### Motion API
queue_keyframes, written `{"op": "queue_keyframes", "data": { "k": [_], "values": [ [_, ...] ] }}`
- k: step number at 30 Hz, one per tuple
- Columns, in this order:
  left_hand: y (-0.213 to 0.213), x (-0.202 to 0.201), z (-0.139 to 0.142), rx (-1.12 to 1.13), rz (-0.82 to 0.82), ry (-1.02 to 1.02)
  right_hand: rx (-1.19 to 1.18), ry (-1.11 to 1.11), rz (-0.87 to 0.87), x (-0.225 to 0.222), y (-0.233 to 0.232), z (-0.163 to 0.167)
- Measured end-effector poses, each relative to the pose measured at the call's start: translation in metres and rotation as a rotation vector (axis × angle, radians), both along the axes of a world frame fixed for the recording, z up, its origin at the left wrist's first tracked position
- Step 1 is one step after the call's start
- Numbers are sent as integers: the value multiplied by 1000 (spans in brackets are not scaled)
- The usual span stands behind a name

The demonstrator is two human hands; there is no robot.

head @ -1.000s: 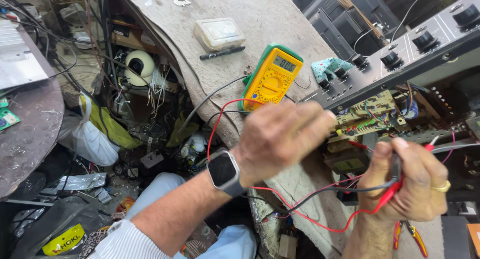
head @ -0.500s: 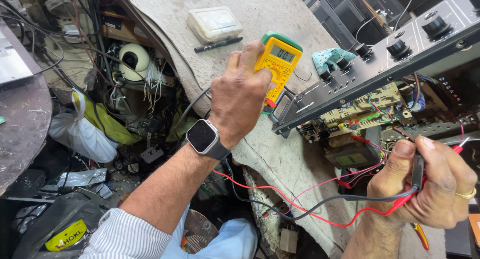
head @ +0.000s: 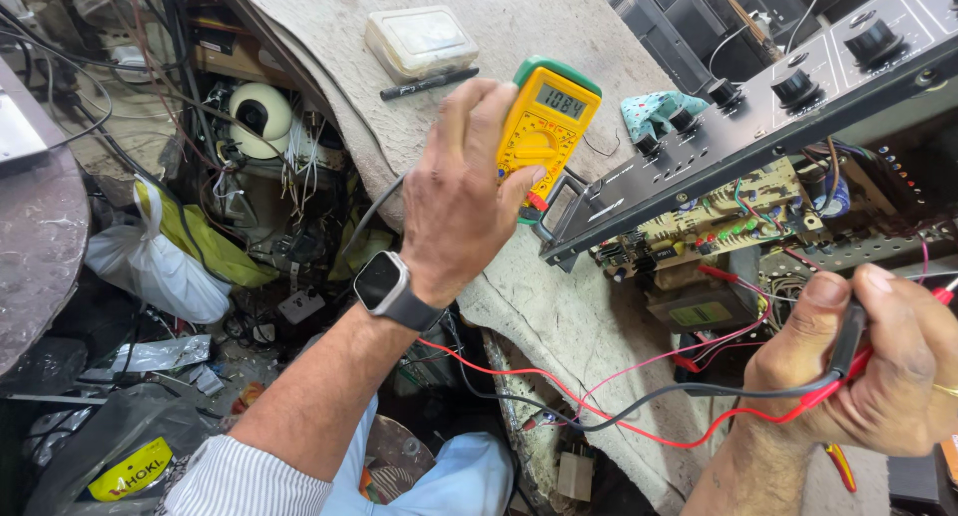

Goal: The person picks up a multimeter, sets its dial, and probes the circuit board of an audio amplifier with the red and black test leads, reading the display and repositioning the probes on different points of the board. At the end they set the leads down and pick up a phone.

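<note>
Both hands are busy: the left hand (head: 461,199) has its fingers on the yellow multimeter (head: 547,127) dial, the right hand (head: 878,361) has its fingers clamped on the probes (head: 848,351), so touching them to the circuit board (head: 718,217) likely needs steadiness.

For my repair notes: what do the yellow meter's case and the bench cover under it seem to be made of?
The yellow meter, touched by the left hand, looks like matte moulded plastic with a green, perhaps rubbery, rim along its top edge. The bench cover looks like worn grey fabric or felt: dull, stained, with a ragged edge.
</note>
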State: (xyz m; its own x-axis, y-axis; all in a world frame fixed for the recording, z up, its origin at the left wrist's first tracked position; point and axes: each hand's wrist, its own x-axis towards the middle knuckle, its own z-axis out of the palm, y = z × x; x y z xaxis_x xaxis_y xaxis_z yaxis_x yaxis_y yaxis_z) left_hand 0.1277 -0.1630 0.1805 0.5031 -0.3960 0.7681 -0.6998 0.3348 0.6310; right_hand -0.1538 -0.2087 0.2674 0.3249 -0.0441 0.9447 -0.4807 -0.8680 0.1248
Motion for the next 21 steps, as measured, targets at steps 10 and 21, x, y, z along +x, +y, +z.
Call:
{"op": "queue_keyframes", "data": {
  "k": [10,21],
  "values": [
    [-37,44,-4,379,-371,274,9,2,-5,2,0,2],
    [-57,60,-1,348,-460,212,7,-7,-9,3,1,9]
  ]
}}
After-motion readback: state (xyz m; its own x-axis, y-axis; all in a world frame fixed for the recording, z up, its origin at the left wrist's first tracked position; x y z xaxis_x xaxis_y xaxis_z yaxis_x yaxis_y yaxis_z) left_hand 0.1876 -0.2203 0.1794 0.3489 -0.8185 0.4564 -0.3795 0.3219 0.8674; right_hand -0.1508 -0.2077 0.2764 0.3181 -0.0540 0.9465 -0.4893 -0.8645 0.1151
